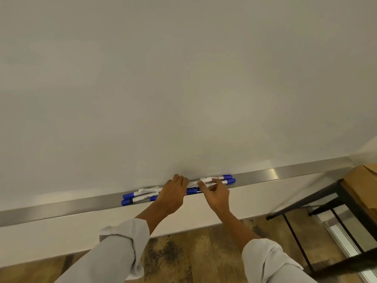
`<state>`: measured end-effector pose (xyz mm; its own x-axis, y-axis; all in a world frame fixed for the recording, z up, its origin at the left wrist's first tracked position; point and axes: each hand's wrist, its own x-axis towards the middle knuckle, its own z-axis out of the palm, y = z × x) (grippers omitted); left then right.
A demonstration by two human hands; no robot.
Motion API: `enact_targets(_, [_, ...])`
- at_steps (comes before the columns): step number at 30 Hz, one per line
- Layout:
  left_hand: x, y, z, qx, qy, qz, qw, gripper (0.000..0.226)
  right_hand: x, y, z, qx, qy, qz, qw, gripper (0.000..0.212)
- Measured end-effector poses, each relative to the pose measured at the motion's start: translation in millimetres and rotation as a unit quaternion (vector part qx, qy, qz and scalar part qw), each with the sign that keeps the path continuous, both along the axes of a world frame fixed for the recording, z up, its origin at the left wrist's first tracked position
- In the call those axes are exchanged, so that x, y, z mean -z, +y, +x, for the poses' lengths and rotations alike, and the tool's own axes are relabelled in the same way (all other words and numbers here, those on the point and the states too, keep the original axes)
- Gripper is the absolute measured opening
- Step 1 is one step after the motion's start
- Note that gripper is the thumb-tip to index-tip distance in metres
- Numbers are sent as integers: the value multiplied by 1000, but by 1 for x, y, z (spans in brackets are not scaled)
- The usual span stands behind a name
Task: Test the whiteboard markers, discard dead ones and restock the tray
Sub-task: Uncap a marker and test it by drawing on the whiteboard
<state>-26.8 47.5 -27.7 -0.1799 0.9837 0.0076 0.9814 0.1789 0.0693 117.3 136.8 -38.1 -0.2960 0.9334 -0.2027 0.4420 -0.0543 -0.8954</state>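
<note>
Along the tray, lower centre of the frame: your blue-capped whiteboard markers (179, 188) lie in a loose bunch on the metal tray (285, 172) at the foot of the whiteboard (183, 78).
Left hand: your left hand (173, 193) rests on the middle of the bunch, fingers curled over the barrels; whether it truly grips one you cannot tell from here.
Right hand: your right hand (216, 193) pinches a white barrel near the right of the bunch between thumb and fingertips.
Step in hand: judging by this, you are picking one marker out for testing, or setting the bunch straight; no ink shows on the board.
Next move: lift one marker free without dragging its neighbours off the tray lip, uncap it, and draw a short stroke on the board.
Long axis: the markers run along the tray, lower left to upper right in the frame, blue caps showing at both ends.
Elsewhere: a dark-framed desk (346, 184) stands at right.
</note>
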Motion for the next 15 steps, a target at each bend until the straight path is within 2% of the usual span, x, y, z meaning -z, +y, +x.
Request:
enact_targets(2, [-12,-7,1,15,14,26,999,40,-12,-5,-8,-33,60,-45,997,30])
enact_targets(5, [-33,-17,4,24,7,74,997,41,-35,-9,-13,-65,111,-66,990,23])
enact_targets(8, [-57,-25,9,32,-48,114,992,38,-59,-11,-12,-86,178,-86,976,14])
enact_targets(11, [-81,-35,14,18,-143,129,981,30,-78,-13,-7,-132,213,-83,965,12])
enact_targets(15, [-114,-50,15,6,-170,116,979,22,-103,-20,-4,-195,244,-63,948,15])
